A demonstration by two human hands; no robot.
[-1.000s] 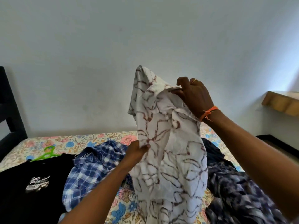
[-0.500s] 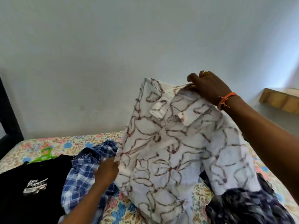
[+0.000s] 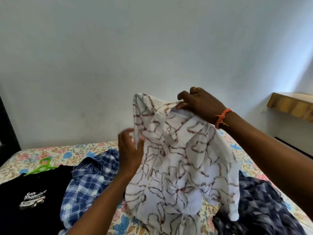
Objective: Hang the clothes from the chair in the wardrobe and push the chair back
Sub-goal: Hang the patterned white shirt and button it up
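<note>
1. Shirt (image 3: 183,167), white with a brown line pattern, hangs in the air above the bed (image 3: 50,153) in front of you, held up at the collar.
2. Your right hand (image 3: 201,106) pinches the shirt's collar at its top edge; that grip is closed on the cloth. An orange band sits on that wrist and a ring on one finger.
3. Your left hand (image 3: 130,150) is at the shirt's left edge, fingers loosely spread and blurred; you cannot tell from this view whether that grip has closed on the cloth.
4. Left of the shirt, a blue checked shirt (image 3: 89,180) lies crumpled on the bed.
5. Further left of the shirt lies a black T-shirt (image 3: 33,192) with white print, on a green hanger (image 3: 42,167).
6. Right of the shirt, a dark patterned garment (image 3: 264,209) lies heaped on the bed.
7. A wooden shelf (image 3: 291,106) juts from the wall at far right.
</note>
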